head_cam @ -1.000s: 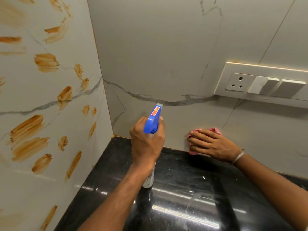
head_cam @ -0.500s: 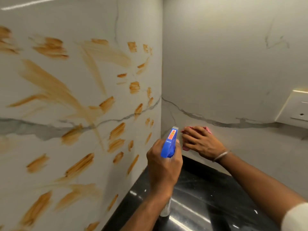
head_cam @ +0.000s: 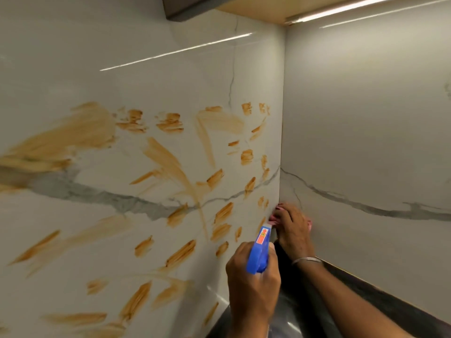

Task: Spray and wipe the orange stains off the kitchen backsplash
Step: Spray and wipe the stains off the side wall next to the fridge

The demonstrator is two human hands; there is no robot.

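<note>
Orange stains (head_cam: pixel 170 164) streak the left backsplash (head_cam: pixel 146 69), apparently unwiped. L hand (head_cam: pixel 253 291) grips the sprayer (head_cam: pixel 259 250), nozzle toward the marks; R hand (head_cam: pixel 292 228) presses a pink cloth (head_cam: pixel 273 217) into the corner. Best approach: mist evenly, then wipe w/ firm overlapping strokes.

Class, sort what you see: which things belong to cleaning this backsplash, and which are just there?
Job: spray bottle in left hand; pink cloth under right hand; orange stains; backsplash.
Just there: black countertop; light strip; bracelet.
</note>
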